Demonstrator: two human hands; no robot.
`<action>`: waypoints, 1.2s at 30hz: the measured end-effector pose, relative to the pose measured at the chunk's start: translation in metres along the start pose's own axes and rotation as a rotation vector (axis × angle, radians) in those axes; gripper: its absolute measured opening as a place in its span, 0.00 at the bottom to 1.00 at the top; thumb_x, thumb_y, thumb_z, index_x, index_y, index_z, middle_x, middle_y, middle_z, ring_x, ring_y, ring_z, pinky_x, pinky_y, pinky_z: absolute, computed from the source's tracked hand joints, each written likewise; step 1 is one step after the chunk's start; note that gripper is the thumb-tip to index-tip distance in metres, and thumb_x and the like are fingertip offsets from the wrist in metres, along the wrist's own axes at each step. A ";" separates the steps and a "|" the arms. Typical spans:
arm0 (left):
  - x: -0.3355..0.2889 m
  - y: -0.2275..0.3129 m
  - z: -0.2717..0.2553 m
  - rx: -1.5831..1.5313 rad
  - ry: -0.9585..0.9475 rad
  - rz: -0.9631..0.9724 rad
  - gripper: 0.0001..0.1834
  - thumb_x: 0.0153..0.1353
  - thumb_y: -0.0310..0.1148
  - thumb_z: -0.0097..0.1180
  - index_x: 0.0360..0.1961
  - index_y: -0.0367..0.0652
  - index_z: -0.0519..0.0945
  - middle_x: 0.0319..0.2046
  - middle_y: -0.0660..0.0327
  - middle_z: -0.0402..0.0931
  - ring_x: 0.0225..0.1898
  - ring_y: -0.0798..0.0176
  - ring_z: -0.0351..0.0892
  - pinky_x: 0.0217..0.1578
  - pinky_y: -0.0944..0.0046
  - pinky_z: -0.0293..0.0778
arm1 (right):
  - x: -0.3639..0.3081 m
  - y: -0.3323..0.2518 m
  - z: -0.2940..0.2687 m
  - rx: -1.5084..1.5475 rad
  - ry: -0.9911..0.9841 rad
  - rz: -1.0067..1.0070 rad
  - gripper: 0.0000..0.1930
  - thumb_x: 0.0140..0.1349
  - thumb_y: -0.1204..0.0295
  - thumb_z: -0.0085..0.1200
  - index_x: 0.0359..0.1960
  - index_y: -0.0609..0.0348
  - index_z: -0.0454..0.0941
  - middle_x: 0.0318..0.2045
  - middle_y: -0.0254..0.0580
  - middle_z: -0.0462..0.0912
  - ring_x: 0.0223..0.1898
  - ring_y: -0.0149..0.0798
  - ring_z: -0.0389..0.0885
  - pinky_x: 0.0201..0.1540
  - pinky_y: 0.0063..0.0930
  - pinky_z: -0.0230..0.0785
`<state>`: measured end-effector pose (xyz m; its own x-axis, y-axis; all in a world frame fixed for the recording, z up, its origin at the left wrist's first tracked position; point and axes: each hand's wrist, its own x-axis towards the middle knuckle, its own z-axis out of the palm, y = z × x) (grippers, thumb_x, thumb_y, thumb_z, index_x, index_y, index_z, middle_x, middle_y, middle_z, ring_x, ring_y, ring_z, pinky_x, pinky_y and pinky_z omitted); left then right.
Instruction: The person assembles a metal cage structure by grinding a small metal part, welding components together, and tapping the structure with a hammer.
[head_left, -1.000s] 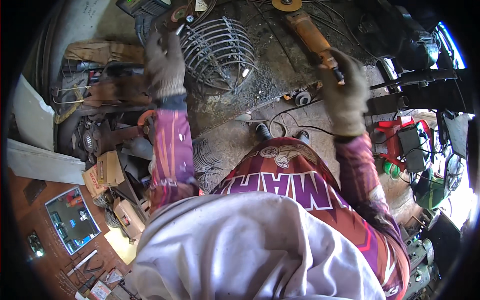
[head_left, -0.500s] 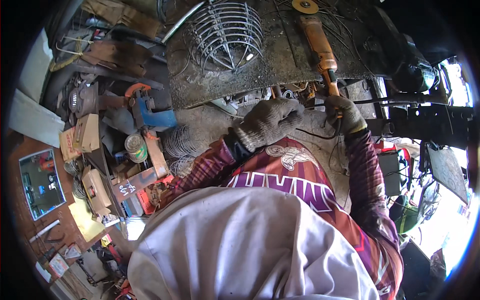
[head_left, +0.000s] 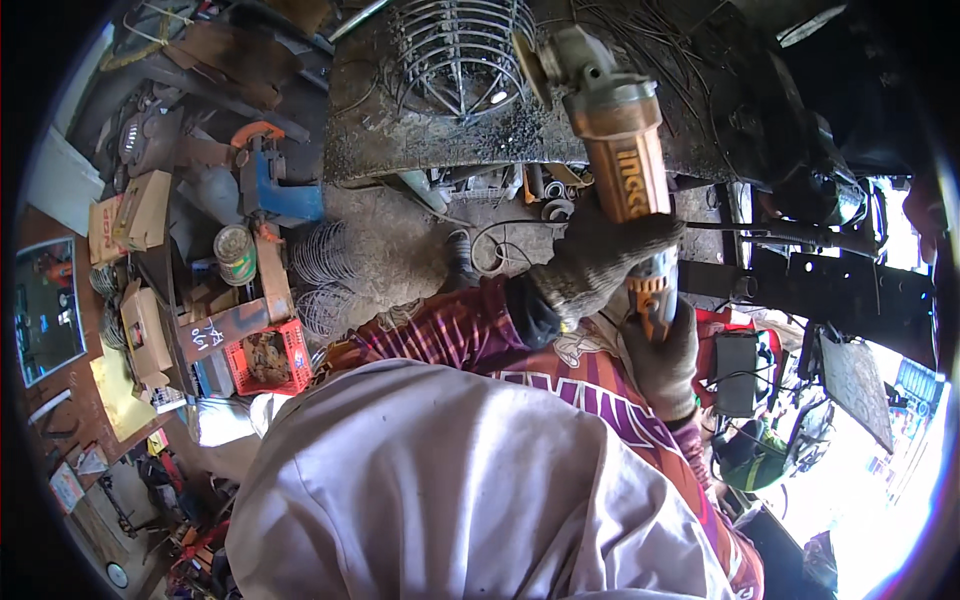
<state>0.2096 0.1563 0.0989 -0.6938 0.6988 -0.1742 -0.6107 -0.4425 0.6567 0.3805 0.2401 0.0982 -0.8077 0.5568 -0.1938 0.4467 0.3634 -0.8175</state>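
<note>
We have both gloved hands closed on an orange-and-grey grinder [head_left: 628, 160], which is held up in front of the body, its head over the near part of the dark workbench [head_left: 385, 145]. Our left hand [head_left: 592, 262] wraps around the casing, and its palm is out of sight. Our right hand [head_left: 662, 362] is below it, gripping the rear handle; most of that grip is hidden, so we cannot make out every finger or tell where the switch is.

The grinder's disc [head_left: 532, 72] shows nearly edge-on and slightly blurred, and we cannot tell whether it is spinning. It overlaps the right side of a wire cage [head_left: 455, 70] on the bench, but whether the two touch is unclear, and the cage's top is cut off by the upper edge.

A pale cloth [head_left: 450, 480] fills the lower middle, covering much of the patterned shirt [head_left: 710, 500] and the start of the left sleeve [head_left: 430, 335]. One shoe [head_left: 459, 258] shows on the floor, partly covered. At left sit wire coils [head_left: 325, 252] and a red crate [head_left: 268, 362], its contents hard to tell. Glare washes out the far right.
</note>
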 end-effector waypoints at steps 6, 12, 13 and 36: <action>-0.008 0.005 -0.034 -0.300 -0.305 -0.163 0.29 0.56 0.35 0.73 0.55 0.38 0.73 0.43 0.55 0.81 0.46 0.58 0.84 0.50 0.54 0.81 | 0.024 -0.038 -0.023 0.680 -0.598 0.317 0.32 0.57 0.76 0.63 0.65 0.66 0.67 0.52 0.48 0.81 0.42 0.35 0.85 0.43 0.27 0.80; -0.015 -0.004 -0.074 -0.331 -0.213 -0.182 0.23 0.58 0.30 0.71 0.53 0.40 0.75 0.43 0.58 0.81 0.44 0.60 0.84 0.49 0.57 0.80 | 0.011 -0.084 0.013 0.081 -0.369 0.512 0.31 0.55 0.79 0.60 0.64 0.61 0.69 0.46 0.41 0.84 0.39 0.30 0.82 0.40 0.27 0.78; -0.023 -0.002 -0.079 -0.314 -0.199 -0.226 0.23 0.58 0.30 0.71 0.52 0.40 0.76 0.43 0.58 0.81 0.44 0.61 0.84 0.49 0.57 0.80 | 0.006 -0.087 0.017 0.033 -0.380 0.465 0.31 0.55 0.78 0.60 0.64 0.62 0.69 0.45 0.40 0.84 0.39 0.30 0.82 0.40 0.27 0.78; -0.037 0.024 -0.104 -0.468 -0.027 -0.346 0.20 0.59 0.31 0.70 0.49 0.39 0.76 0.40 0.58 0.82 0.42 0.60 0.84 0.46 0.57 0.81 | 0.009 -0.126 0.061 -0.215 -0.322 0.533 0.24 0.58 0.73 0.61 0.57 0.61 0.74 0.41 0.47 0.86 0.42 0.41 0.86 0.45 0.37 0.78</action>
<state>0.1811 0.0621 0.0448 -0.4178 0.8583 -0.2980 -0.9080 -0.3832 0.1695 0.2936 0.1536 0.1659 -0.5142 0.4631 -0.7220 0.8575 0.2595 -0.4442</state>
